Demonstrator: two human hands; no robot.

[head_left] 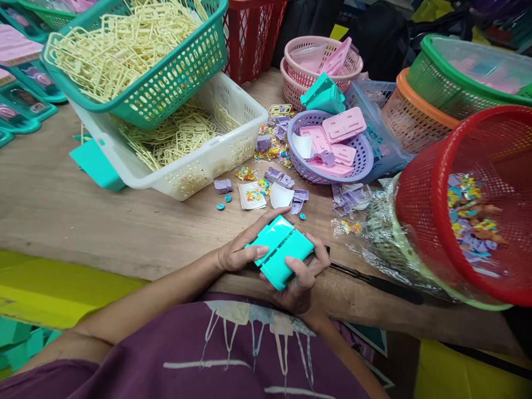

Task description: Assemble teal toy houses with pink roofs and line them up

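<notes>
Presumably for steadiness, as I watch remotely, the left hand (pixel 238 255) and right hand (pixel 305 277) pinch a turquoise case (pixel 284 252) from opposite sides by the near edge of the bench (pixel 137 235); the purple basket (pixel 368 158) and white crate (pixel 199 174) stand beyond, likely for easy reach.
</notes>
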